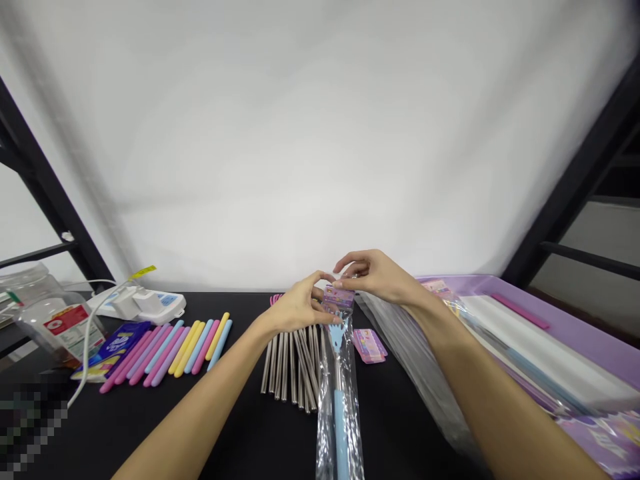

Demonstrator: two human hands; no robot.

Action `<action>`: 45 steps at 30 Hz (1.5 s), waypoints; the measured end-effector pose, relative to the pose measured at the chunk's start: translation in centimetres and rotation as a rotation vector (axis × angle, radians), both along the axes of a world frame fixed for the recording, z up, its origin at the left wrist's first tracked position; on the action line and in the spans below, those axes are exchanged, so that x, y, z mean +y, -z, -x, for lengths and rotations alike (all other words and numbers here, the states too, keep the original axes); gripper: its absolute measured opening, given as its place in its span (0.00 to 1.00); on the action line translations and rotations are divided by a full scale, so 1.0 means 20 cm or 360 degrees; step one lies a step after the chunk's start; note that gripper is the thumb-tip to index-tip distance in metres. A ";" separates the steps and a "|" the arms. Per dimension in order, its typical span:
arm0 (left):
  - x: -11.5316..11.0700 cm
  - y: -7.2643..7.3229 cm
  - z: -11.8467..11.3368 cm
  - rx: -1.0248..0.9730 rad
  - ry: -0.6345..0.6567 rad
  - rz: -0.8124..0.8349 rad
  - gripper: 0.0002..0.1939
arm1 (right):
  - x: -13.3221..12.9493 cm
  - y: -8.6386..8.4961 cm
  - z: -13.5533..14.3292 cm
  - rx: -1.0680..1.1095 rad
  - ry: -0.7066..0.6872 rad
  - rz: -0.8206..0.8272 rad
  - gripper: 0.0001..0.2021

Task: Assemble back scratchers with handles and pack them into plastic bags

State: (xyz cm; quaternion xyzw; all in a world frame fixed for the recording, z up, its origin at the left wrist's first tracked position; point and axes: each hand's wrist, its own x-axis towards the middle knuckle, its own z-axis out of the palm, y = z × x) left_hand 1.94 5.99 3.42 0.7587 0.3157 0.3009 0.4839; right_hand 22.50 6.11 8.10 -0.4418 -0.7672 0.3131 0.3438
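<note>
The left hand [297, 307] and right hand [377, 277] meet at the top of a long, clear plastic sleeve [355, 407] that lies lengthwise on the black bench [260, 443], in front of the person. Inside it is a back scratcher [341, 417] with a light-blue claw-shaped head, a metal shaft and a light-blue handle, its head pointing away from the person. A purple printed card [339, 299] sits at the sleeve's upper end, just beyond the claw. The left fingers bend around the upper left side of the sleeve, thumb beside the claw; whether they squeeze the film cannot be told. The right thumb and index finger come together at the card's top edge, slightly parted at the tips, and their grip is likewise unclear. Bare metal rods [290, 373] lie beneath and in front of the left hand, and a few small cards [369, 345] rest just right of the sleeve. Farther right, flat clear sleeves [405, 353] reach toward a purple bin [475, 283] that holds packaged items. To the left lies a row of pink, purple, blue and yellow handles [185, 350], near a white power strip [167, 305] and a clear jar [55, 327].
</note>
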 end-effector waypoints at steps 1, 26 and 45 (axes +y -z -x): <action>0.00 0.00 0.00 0.0015 -0.0005 -0.0014 0.35 | 0.00 0.00 0.00 0.0011 -0.0008 0.0003 0.13; -0.01 -0.02 0.00 -0.0015 -0.0011 0.0098 0.37 | 0.00 0.03 0.06 0.0393 0.0024 0.0250 0.16; 0.02 -0.07 -0.03 -0.0278 -0.0346 -0.0045 0.26 | -0.12 0.02 -0.01 0.0102 0.0249 0.0518 0.19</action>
